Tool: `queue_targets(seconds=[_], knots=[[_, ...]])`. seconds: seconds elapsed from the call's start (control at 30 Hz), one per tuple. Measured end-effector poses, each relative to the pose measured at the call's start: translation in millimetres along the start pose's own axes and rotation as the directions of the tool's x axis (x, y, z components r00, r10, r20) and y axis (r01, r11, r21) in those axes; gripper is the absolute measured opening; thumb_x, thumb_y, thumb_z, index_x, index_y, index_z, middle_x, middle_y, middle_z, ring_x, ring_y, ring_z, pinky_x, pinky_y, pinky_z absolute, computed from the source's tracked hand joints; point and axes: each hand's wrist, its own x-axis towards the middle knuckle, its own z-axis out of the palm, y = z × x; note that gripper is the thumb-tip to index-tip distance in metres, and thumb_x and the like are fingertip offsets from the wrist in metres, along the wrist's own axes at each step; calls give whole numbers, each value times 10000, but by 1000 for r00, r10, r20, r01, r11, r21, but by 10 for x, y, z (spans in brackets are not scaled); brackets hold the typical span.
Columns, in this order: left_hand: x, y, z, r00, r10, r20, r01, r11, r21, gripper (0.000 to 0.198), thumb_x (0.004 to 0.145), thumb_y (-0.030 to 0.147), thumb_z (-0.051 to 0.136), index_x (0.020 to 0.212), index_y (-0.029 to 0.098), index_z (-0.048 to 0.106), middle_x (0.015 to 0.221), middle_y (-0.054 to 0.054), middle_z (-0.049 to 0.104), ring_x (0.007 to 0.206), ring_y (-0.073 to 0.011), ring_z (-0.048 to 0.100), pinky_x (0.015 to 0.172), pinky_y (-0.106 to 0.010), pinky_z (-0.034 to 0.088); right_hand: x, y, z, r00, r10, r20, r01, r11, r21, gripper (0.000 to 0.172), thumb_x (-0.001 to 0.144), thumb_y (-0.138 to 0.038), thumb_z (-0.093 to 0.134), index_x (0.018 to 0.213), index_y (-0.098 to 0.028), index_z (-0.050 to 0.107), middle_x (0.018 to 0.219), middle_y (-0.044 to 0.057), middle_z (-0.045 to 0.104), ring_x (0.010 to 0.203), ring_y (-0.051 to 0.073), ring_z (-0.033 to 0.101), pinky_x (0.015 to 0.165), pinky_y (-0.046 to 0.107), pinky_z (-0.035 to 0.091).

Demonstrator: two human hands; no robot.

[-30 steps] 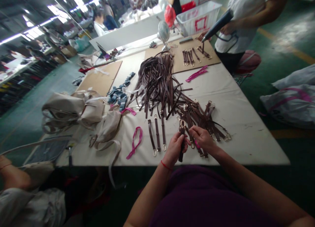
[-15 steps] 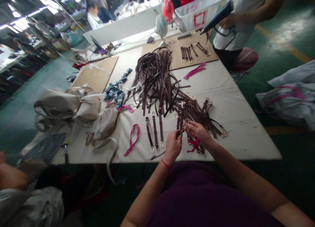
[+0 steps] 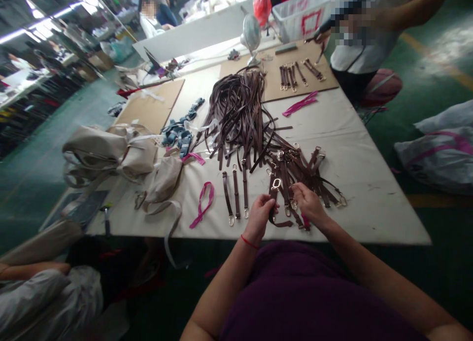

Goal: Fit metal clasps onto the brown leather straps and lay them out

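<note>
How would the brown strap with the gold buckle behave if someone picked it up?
The brown strap probably flops, since its tail curls loosely by the left hand. The gold buckle likely makes that end heavier, so it may swing downward.

Single head-worn view, from just above the person's own torso (image 3: 306,301), facing forward and down, close over the left hand (image 3: 258,217) and right hand (image 3: 309,204) at the near edge of the bench (image 3: 380,218), wide enough to reach the far workstations (image 3: 48,92).
</note>
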Motion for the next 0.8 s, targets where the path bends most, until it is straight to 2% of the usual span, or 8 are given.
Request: queue_targets(seconds=[0.07,0.13,0.23,0.37,0.47,0.6,0.7,0.8], knots=[[7,-6,7,1000,25,-11,-25,999,45,216,724,270,656,861,152,537,681,-6,620,540,-79,512,540,-203,378,-64,-72,-29,988,-154,18,155,979,-130,361,956,-488,409,1044,-197,604,927,68,664,821,203,610,731,296,429],[9,-7,24,998,56,-12,-55,994,91,194,733,260,640,863,146,552,682,-7,620,546,-76,503,543,-204,370,-103,-138,-21,965,-250,83,263,934,-242,327,954,-454,433,1054,-190,599,978,84,667,860,219,613,761,305,420],[9,0,52,996,86,3,-85,989,122,181,742,267,631,858,142,568,677,-5,612,556,-78,498,543,-207,356,-110,-174,34,944,-277,181,327,860,-392,300,955,-426,437,1021,-183,600,937,96,672,828,230,605,752,318,395],[6,18,62,995,99,18,-100,987,124,191,739,285,644,851,145,578,679,-4,605,576,-85,502,552,-212,358,-79,-145,87,939,-259,228,335,842,-423,290,957,-402,434,1034,-181,606,974,114,676,838,238,598,766,329,375],[-18,24,51,996,85,26,-88,989,117,196,734,282,651,859,149,580,698,-6,609,580,-80,492,555,-205,364,-78,-151,86,936,-268,229,337,868,-365,270,958,-383,427,1005,-190,610,963,103,673,848,232,595,768,321,374],[-55,10,37,999,43,28,-45,995,90,202,748,281,645,894,162,571,726,-2,610,583,-73,490,553,-193,377,-113,-197,74,945,-237,225,282,939,-197,268,954,-405,428,847,-218,589,813,45,637,756,194,569,702,289,373],[-40,-14,16,998,56,31,-58,996,63,202,748,268,652,883,157,551,705,-8,615,564,-75,503,539,-192,380,-126,-172,74,978,-129,166,126,992,25,324,947,-470,429,787,-217,552,655,-10,528,611,149,483,601,265,347],[-2,-21,-34,1000,-11,23,13,998,-62,174,770,233,627,887,154,527,715,-26,630,559,-92,552,549,-211,414,-97,-67,75,991,37,131,-72,958,279,364,927,-546,430,856,-210,551,589,-48,434,523,116,388,511,242,303]])
